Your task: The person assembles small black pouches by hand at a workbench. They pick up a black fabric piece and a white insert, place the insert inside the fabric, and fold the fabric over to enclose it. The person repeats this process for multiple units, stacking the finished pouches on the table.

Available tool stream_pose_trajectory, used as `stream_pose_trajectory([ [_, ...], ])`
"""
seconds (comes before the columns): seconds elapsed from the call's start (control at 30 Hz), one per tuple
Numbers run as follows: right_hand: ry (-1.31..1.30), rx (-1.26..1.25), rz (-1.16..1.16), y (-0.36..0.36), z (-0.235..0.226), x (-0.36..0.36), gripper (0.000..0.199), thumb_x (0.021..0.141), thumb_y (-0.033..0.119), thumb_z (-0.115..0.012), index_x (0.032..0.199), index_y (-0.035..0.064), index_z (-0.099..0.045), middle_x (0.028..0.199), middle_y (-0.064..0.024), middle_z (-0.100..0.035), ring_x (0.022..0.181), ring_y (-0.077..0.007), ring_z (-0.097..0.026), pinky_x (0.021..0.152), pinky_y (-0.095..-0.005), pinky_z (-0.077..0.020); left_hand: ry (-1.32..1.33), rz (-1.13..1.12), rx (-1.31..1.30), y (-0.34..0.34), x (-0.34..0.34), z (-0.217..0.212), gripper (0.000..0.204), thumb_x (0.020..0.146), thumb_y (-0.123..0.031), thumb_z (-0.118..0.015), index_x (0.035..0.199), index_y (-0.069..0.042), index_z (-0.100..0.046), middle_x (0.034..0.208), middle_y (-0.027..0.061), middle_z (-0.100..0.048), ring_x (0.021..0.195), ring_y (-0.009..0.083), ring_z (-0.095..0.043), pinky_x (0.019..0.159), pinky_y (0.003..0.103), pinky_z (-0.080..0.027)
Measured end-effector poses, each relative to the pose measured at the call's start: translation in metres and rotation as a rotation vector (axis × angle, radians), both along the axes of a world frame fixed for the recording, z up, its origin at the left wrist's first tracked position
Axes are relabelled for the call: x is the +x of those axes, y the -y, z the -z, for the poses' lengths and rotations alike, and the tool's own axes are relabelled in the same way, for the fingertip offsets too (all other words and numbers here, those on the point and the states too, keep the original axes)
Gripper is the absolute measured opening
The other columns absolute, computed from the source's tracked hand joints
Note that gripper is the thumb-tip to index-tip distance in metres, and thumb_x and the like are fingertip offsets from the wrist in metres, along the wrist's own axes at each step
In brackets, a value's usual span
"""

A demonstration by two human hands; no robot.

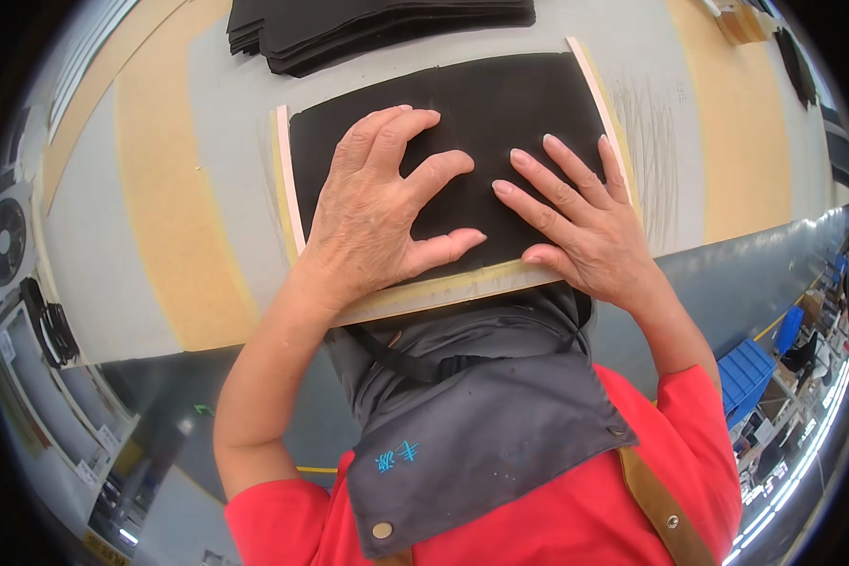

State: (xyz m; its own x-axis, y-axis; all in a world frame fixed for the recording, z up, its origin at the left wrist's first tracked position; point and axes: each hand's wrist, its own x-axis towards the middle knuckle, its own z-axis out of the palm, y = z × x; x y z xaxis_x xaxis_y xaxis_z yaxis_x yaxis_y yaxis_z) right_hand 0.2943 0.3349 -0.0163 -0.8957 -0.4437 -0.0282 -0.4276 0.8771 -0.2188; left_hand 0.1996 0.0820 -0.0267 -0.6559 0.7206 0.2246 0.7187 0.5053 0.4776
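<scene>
A black flat sheet (528, 104) lies on the table in front of me, with a pale strip along its left side and another pale strip (590, 85) along its right side. My left hand (377, 198) rests over the sheet's left half, its fingers apart and curved, with nothing visible in them. Over the right half, my right hand (580, 212) lies flat with its fingers spread, the thumb close to the near edge. Yellowish tape (462, 286) runs along the table's near edge. Beyond the sheet sits a stack of black pieces (387, 33).
Wide tan bands (174, 189) cross the light table (236, 170) on both sides. Dark scuff marks show right of the sheet. At the far right are a small cardboard box (740, 24) and a black piece (795, 66). A fan (8, 241) stands off the left end; a blue crate (747, 377) is at right.
</scene>
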Motion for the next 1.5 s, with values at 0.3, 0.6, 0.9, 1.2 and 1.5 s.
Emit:
stream_pose_trajectory([
  [0.3,-0.009,0.028,-0.038,-0.001,-0.003,-0.003,0.063,0.100,0.061,-0.037,0.146,0.0225,-0.055,0.157,-0.0029,-0.045,0.149,-0.0289,-0.034,0.124,-0.0558,-0.0101,0.026,0.038,-0.040,0.003,0.000,-0.004,0.068,0.065,-0.051,-0.086,0.120,-0.018,-0.064,0.140,0.0125,-0.047,0.132,0.0384,-0.042,0.111,0.051,-0.037],
  [0.6,0.004,0.006,-0.010,0.000,0.000,0.002,0.062,0.095,0.059,-0.049,0.149,0.0303,-0.051,0.158,0.0023,-0.043,0.150,-0.0251,-0.032,0.124,-0.0583,-0.0087,0.006,-0.055,-0.027,-0.003,-0.001,0.000,0.048,0.087,-0.035,-0.075,0.126,-0.013,-0.058,0.153,0.0127,-0.042,0.125,0.0337,-0.047,0.105,0.045,-0.037],
  [0.9,0.020,-0.012,-0.003,0.001,0.000,0.003,0.061,0.094,0.058,-0.051,0.148,0.0309,-0.052,0.158,0.0024,-0.042,0.150,-0.0254,-0.031,0.124,-0.0592,-0.0091,-0.070,-0.100,-0.066,-0.013,-0.003,0.008,0.040,0.085,-0.025,-0.075,0.120,-0.014,-0.060,0.150,0.0077,-0.048,0.118,0.0293,-0.049,0.100,0.042,-0.037],
  [1.2,0.034,0.022,-0.011,-0.002,-0.002,0.002,0.061,0.093,0.055,-0.054,0.148,0.0273,-0.053,0.157,0.0002,-0.043,0.149,-0.0268,-0.031,0.123,-0.0600,-0.0101,-0.117,-0.096,-0.014,-0.018,-0.003,0.013,0.053,0.084,-0.027,-0.074,0.129,-0.007,-0.056,0.145,0.0138,-0.051,0.129,0.0334,-0.047,0.111,0.050,-0.035],
  [1.5,0.031,0.048,-0.023,-0.003,-0.002,0.002,0.060,0.098,0.058,-0.044,0.146,0.0238,-0.055,0.157,-0.0019,-0.044,0.149,-0.0290,-0.032,0.123,-0.0600,-0.0106,-0.115,-0.176,-0.007,-0.020,0.004,0.020,0.060,0.087,-0.036,-0.071,0.137,-0.008,-0.054,0.146,0.0148,-0.047,0.136,0.0305,-0.042,0.119,0.052,-0.025],
])
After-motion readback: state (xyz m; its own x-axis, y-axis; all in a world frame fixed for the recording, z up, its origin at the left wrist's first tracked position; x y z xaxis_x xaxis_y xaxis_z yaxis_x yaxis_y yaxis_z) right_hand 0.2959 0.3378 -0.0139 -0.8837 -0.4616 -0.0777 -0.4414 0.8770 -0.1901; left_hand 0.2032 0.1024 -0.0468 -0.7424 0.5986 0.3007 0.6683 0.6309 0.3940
